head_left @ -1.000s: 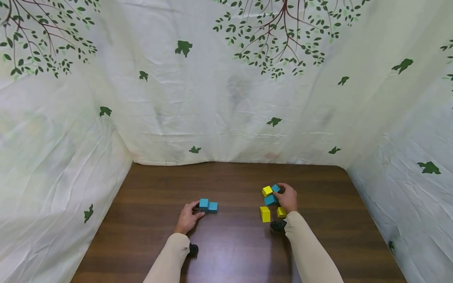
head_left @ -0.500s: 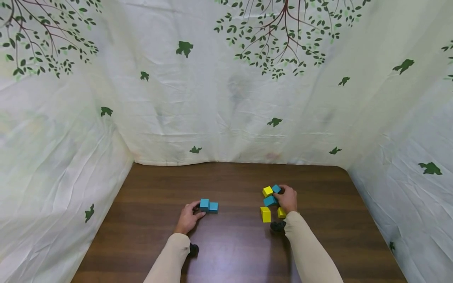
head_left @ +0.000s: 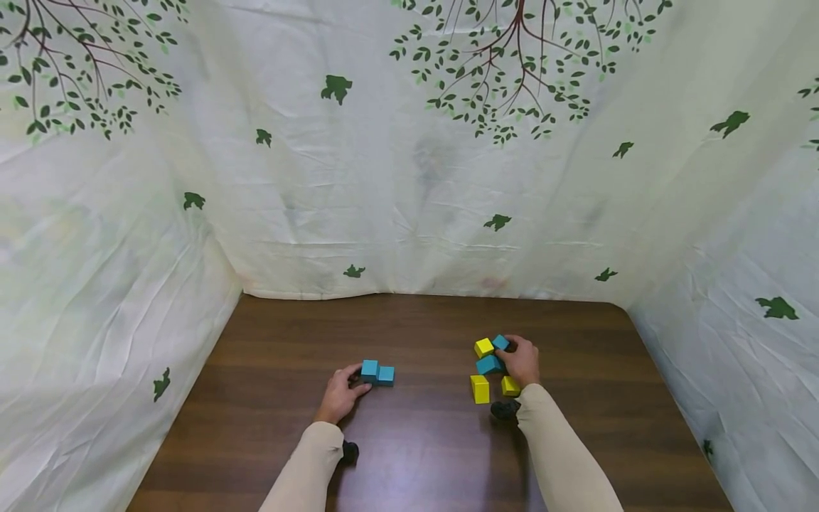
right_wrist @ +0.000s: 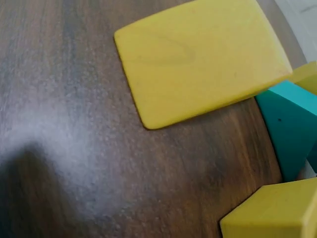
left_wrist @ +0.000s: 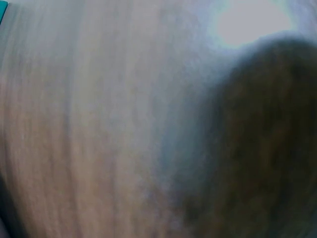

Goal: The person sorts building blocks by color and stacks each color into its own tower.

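Note:
My left hand (head_left: 341, 396) holds a blue block (head_left: 370, 370) between its thumb and fingers, left of the middle. A second blue block (head_left: 386, 376) sits against that block's right side. My right hand (head_left: 521, 361) pinches a small blue block (head_left: 501, 343) at the far end of a cluster. Around it are a tilted yellow block (head_left: 483, 348), a larger blue block (head_left: 489, 365), an upright yellow block (head_left: 480, 389) and another yellow block (head_left: 510, 386) under the wrist. Close up, the right wrist view shows a yellow block (right_wrist: 203, 64) and a blue block (right_wrist: 290, 124).
The blocks stand on a brown wooden table (head_left: 422, 441). A white cloth (head_left: 397, 178) printed with leaves and branches hangs along the back and both sides. A black wrist camera (head_left: 505, 410) sits below the right sleeve (head_left: 563, 448). The left wrist view is mostly blurred table.

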### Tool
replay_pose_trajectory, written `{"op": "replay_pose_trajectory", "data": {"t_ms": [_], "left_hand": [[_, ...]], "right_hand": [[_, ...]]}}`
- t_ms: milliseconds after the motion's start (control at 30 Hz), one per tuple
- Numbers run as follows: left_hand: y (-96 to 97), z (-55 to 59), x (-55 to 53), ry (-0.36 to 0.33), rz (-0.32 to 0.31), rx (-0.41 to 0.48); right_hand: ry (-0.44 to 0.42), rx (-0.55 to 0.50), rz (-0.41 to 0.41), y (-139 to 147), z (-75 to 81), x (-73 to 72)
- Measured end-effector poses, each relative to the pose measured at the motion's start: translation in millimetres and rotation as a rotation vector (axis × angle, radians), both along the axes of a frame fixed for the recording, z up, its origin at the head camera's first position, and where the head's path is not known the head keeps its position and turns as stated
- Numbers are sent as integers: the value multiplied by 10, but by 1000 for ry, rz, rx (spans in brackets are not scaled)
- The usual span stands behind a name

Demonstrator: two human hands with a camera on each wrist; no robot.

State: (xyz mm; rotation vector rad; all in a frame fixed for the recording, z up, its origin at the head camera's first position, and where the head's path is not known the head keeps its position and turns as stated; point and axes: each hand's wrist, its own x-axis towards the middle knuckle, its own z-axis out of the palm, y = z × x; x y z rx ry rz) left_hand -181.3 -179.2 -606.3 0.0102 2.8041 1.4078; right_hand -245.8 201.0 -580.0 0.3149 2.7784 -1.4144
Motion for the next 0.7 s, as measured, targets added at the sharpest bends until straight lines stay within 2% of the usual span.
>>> {"op": "replay_pose_trajectory", "data": {"t_ms": [333, 700], "left_hand": [[13, -2, -4, 4, -8, 7], [-8, -28, -23, 0, -5, 11]], "right_hand": [[132, -53, 4, 88, 60, 55], [232, -95, 94, -236, 329, 246]]}}
